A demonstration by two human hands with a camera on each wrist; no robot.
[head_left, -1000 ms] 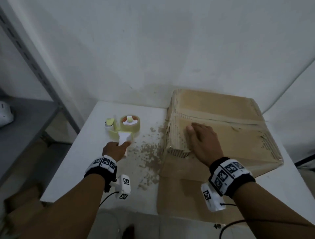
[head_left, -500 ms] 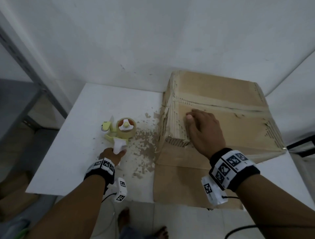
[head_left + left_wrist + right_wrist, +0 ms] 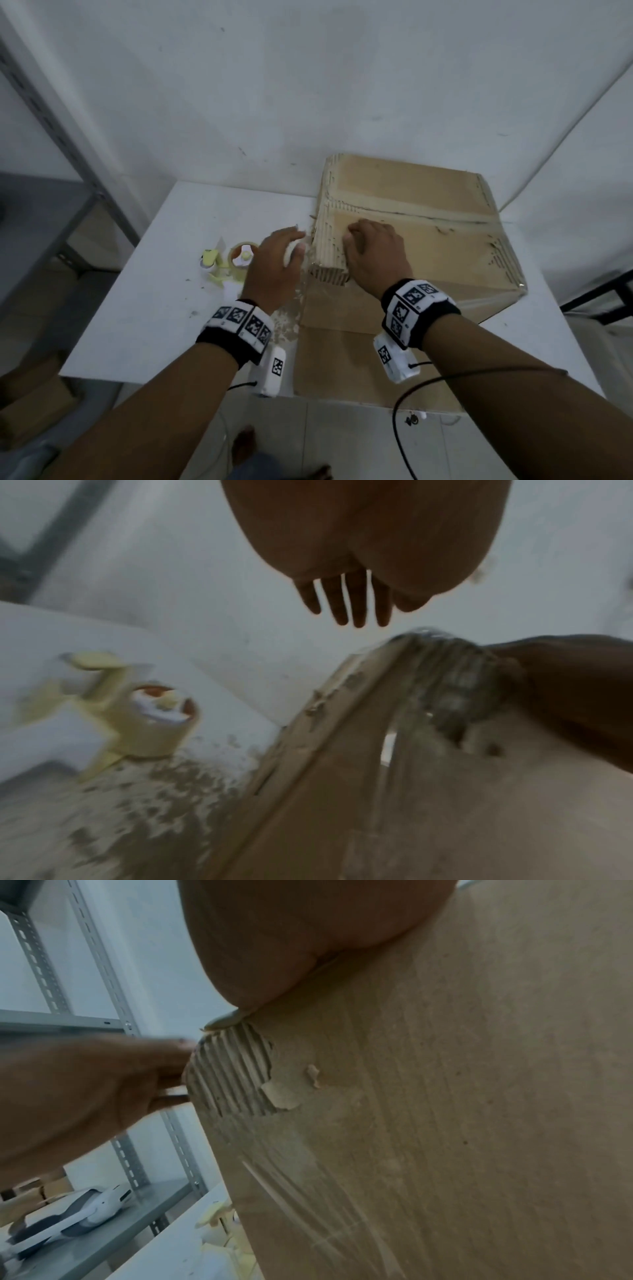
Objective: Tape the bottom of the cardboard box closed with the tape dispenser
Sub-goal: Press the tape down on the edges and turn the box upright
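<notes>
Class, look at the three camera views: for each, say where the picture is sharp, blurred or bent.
Head view: dim, fairly sharp, wall lines bowed; left hand slightly smeared. Left wrist view: motion-blurred throughout, tape dispenser soft. Right wrist view: cardboard box texture sharp, left hand blurred.

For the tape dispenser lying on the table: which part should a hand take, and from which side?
Probably the white handle of the tape dispenser. It lies flat on the white table with the handle pointing toward the person and the tape roll beyond it. The left hand, free beside it with fingers extended, could come from the near side and wrap the handle.
</notes>
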